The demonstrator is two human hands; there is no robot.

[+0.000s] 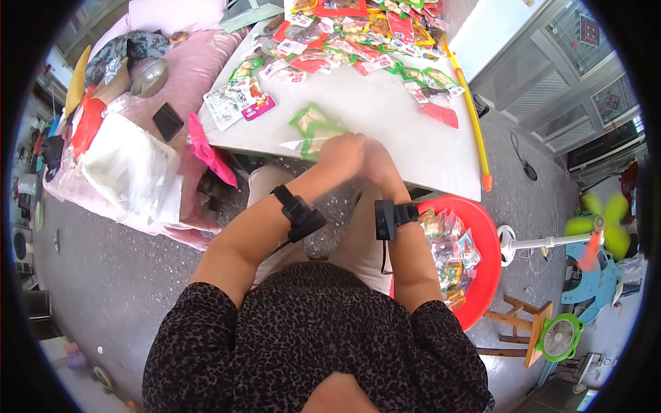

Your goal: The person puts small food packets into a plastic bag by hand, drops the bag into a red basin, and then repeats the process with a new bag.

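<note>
Near the front edge of the white table (358, 103), my left hand (342, 153) and my right hand (377, 162) are close together, fingers drawn in. A green and clear packet (313, 129), blurred by motion, lies at my left hand and appears gripped by it. My right hand is smeared, and what it may hold is hidden. A pile of small food packets (344, 34) covers the far part of the table. A white packet (226, 104) and a purple-edged one (258, 103) lie at the left, with several red and green packets (430, 89) at the right.
A red basin (490, 255) full of packets stands by my right side. A yellow pole (474, 127) runs along the table's right edge. Left is a pink-covered surface (189, 69) with a dark phone (167, 122) and plastic bags (131, 165). Fans (559, 337) stand at the right.
</note>
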